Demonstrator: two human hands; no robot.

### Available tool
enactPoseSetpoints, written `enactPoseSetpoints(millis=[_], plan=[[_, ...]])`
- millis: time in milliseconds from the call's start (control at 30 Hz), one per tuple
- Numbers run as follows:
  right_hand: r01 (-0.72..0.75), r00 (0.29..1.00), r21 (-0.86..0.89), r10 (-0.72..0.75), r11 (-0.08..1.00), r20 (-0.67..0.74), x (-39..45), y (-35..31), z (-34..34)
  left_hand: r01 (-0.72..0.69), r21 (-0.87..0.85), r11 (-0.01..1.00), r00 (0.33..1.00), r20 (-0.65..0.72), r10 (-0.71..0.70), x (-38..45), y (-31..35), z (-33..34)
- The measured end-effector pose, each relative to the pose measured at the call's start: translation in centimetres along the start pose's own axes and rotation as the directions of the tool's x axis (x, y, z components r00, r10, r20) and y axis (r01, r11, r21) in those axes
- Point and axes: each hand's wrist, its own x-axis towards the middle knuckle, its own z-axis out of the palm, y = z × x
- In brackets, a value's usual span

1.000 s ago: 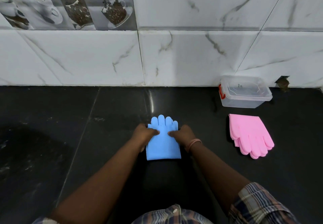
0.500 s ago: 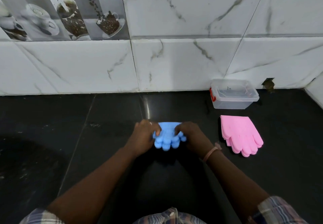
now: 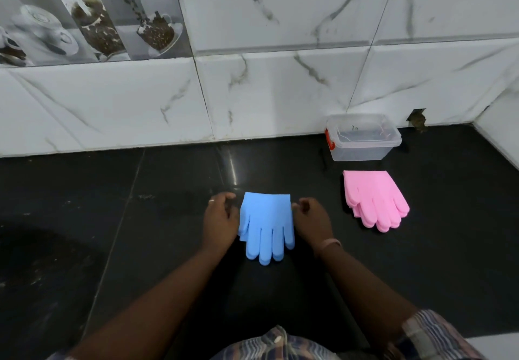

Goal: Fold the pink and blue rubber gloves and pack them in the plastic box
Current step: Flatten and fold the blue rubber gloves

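The left hand [image 3: 220,223] and right hand [image 3: 311,222] sit loosely curled at either side of the blue gloves [image 3: 266,226], fingertips at the folded top corners; whether they pinch the edge is unclear. The blue stack's layers overlap, so its count is hidden. Pink gloves [image 3: 375,201] lie at two o'clock, layered too. One box [image 3: 363,142] stands beyond them, by the wall

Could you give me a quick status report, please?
Left hand and right hand flank folded blue gloves, grip unclear. Pink gloves unpacked beside plastic box. Nothing blocking.
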Motion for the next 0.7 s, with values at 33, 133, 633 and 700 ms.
enactPoseSetpoints(millis=[33,133,633,700], plan=[[-0.033,0.998,-0.085,0.038,0.996,0.048,0.1,-0.3,0.7,0.188,-0.035,0.982,0.982,0.016,-0.188,0.4,0.7,0.7],[-0.03,0.994,-0.193,0.051,0.981,0.101,-0.8,-0.9,2.7,0.423,-0.039,0.905,0.897,0.159,-0.412,0.6,1.5,2.6],[-0.2,0.972,0.437,0.121,0.877,0.203,0.0,3.1,-3.9,0.576,-0.449,0.683,0.759,0.605,-0.243,-0.8,6.2,6.6],[-0.158,0.987,0.334,0.14,0.929,0.078,1.7,3.7,-5.6,0.576,-0.431,0.695,0.75,0.617,-0.239,-0.2,7.7,8.5]])
